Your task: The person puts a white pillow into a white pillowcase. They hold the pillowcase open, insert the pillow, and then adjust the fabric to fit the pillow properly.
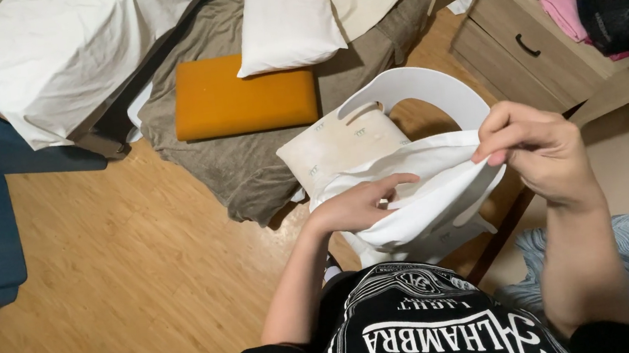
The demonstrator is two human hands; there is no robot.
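Left hand: the left hand (355, 205) sits just below the centre of the frame, palm turned down, fingers curled onto the folds of a white cloth (423, 199) and pressing into it.
Right hand: the right hand (539, 147) is right of centre and a little higher, closed in a pinch on the upper edge of the same cloth, thumb and fingertips bunched together on the hem.
White cloth: it hangs stretched between the two hands at the centre right, its lower part drooping in loose folds; whether it is a pillowcase or another piece of linen I cannot tell.
Chair: a white plastic chair (432, 88) stands right behind the cloth, its curved back with a handle slot towards the top of the frame; a cream cushion (339, 149) lies on the seat, partly covered by the cloth.
Bedding on floor: a grey-brown blanket (249, 169) is spread across the upper middle, with an orange cushion (243, 97) on it and a white pillow (287, 18) overlapping the cushion's upper right corner.
Upper left: a large white duvet (48, 58) lies rumpled.
Upper right: a wooden drawer unit (525, 52) with clothes piled on top.
Floor: wooden floor (117, 275) fills the lower left.
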